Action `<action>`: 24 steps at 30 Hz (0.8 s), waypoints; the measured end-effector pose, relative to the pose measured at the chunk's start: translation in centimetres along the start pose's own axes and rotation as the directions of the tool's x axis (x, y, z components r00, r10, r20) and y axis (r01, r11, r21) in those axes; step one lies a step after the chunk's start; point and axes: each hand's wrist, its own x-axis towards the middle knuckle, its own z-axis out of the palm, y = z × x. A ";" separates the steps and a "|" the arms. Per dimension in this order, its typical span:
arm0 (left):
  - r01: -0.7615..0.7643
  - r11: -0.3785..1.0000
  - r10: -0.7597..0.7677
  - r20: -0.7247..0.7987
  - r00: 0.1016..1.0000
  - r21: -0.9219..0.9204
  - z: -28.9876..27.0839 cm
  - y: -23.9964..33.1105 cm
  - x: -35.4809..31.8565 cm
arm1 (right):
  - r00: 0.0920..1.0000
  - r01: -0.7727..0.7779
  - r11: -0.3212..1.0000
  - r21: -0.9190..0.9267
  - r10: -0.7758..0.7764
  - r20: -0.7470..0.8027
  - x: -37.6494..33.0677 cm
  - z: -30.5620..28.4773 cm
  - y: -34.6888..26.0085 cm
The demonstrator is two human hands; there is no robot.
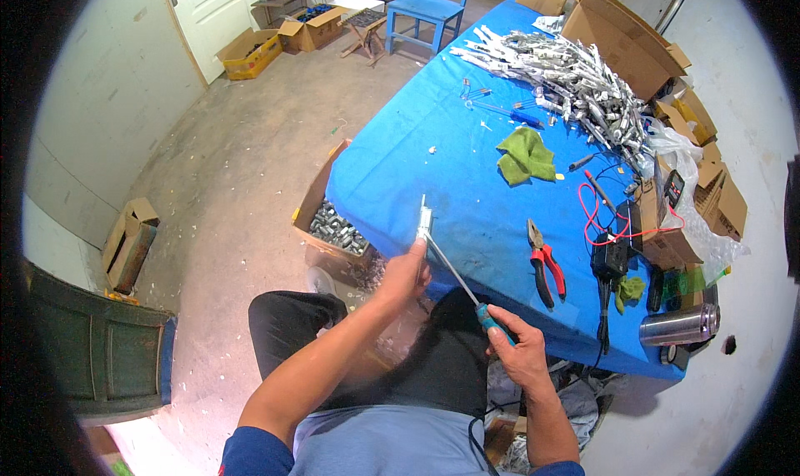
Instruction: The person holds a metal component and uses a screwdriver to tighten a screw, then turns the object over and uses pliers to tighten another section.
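The small pale part (425, 220) at the near edge of the blue table (383, 172) looks light and stiff, perhaps slippery, so its lower end, pinched in your left hand (405, 278), seems a sound hold. Your left forearm slants inward; your right hand (518, 349) curls round the handle of the screwdriver (453, 269), its tip against or just beside the part.

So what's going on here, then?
Someone's left hand holds a small silvery part at the blue table's edge. The right hand holds a screwdriver, its shaft reaching up to the part. Pliers and a green cloth lie nearby, with a pile of pale pieces farther back.
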 end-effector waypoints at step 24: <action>0.011 0.999 -0.010 0.017 1.000 -0.038 0.2 0.0 -0.4 | 0.879 0.415 0.794 -0.444 -0.476 -0.031 2.0 1.2 2.6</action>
